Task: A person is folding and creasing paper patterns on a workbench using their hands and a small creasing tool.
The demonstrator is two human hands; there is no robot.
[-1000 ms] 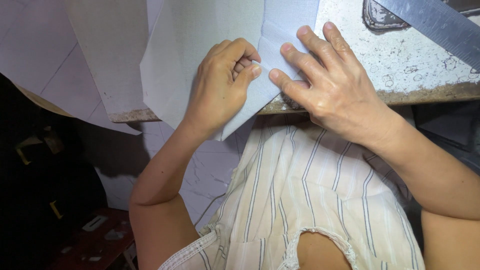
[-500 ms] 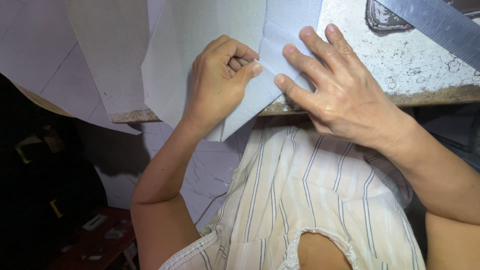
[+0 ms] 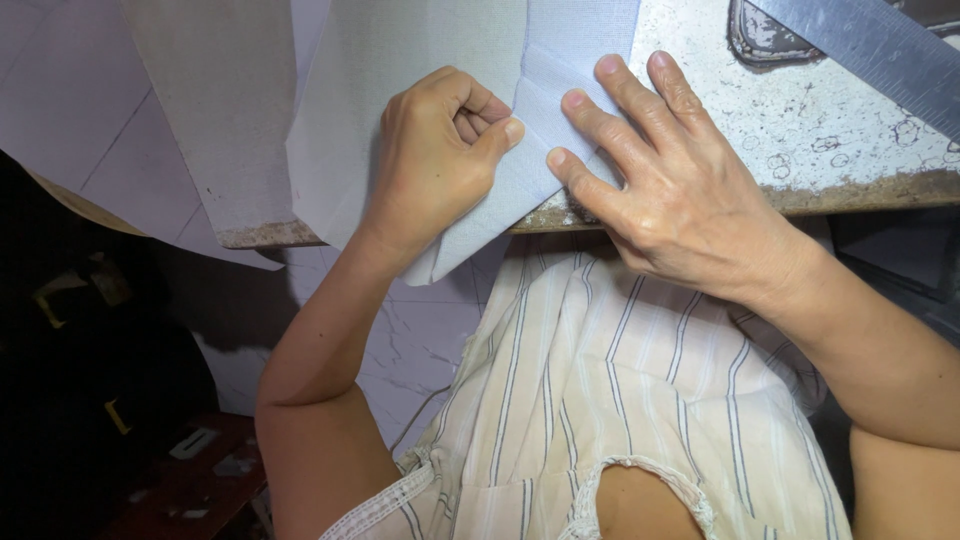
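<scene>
Our left hand [image 3: 440,160] pinches a fold in the white fabric [image 3: 520,190]; our right hand [image 3: 670,190] presses it flat, fingers spread. The crease looks begun, unfinished toward the near corner.

This looks like a small tailoring or craft workshop. A worn counter [image 3: 800,130] with a chipped, speckled top and a rough, crumbling edge carries pieces of white fabric [image 3: 420,60], some hanging over its edge towards seven o'clock. At one o'clock a long metal ruler [image 3: 870,50] lies slanted across the counter, beside a dark, scuffed pad [image 3: 765,35]. Below, at eight o'clock, the floor area is dim; it seems to hold a red box with small bits, though that is unclear.
</scene>
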